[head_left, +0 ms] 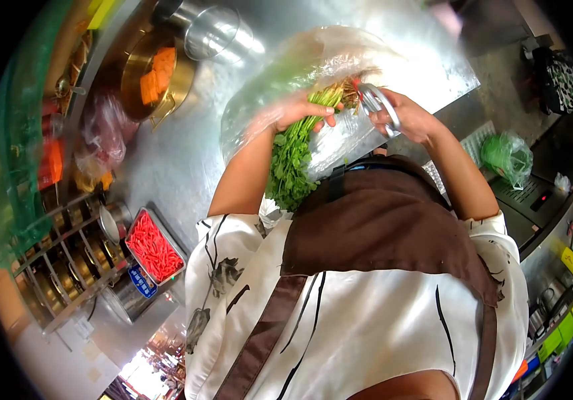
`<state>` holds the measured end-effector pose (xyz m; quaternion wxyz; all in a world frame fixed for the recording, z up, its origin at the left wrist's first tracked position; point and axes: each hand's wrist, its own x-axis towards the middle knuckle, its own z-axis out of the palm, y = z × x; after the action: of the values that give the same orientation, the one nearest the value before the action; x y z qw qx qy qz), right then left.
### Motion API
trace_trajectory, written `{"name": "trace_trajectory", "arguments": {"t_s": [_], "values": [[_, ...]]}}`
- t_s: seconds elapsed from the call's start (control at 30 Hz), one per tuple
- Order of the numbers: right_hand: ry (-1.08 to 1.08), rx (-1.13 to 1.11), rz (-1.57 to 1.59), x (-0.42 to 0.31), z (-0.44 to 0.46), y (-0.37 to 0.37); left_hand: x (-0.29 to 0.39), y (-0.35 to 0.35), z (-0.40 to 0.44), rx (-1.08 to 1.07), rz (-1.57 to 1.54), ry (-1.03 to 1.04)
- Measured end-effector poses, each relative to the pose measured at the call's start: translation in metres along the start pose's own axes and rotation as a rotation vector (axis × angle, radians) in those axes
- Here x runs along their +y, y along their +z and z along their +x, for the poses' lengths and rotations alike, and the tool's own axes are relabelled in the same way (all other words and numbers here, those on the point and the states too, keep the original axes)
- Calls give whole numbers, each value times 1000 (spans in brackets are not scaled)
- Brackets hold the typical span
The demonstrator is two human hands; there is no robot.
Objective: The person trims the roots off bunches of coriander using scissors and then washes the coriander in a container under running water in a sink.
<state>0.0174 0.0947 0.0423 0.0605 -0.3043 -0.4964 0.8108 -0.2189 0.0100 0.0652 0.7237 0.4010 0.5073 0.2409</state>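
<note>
My left hand [303,112] is closed around the stems of a bunch of leafy green herbs [293,163], which look like coriander. The leaves hang toward my apron, and the brownish root ends [351,92] point toward my right hand. With my right hand [400,117] I grip scissors [381,107] by their grey loop handles; a red part shows near the roots, and the blades are hard to make out. A large clear plastic bag [253,87] spreads on the steel table behind the bunch and beside my left forearm.
On the steel table [173,160] at left stand a brass-coloured pot [130,80] with orange pieces, a clear container [213,33] and a tray of red strips [155,247]. A metal rack [66,260] stands beyond. At right, a green bundle in plastic [506,160] sits by a dark appliance.
</note>
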Motion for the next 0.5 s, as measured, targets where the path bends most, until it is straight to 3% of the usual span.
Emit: {"name": "trace_trajectory", "arguments": {"t_s": [0.13,0.23,0.37,0.5], "values": [[144,-33,-145,-10,-30,-7,0,3,0,35,19,-12],[123,-10,-171,-15,-55,-15,-5,3,2,92,-36,-8],[132,37,-124,-1,-75,-21,4,2,2,1,-38,-29],[89,40,-521,7,-82,-20,2,8,3,31,-27,25]]}}
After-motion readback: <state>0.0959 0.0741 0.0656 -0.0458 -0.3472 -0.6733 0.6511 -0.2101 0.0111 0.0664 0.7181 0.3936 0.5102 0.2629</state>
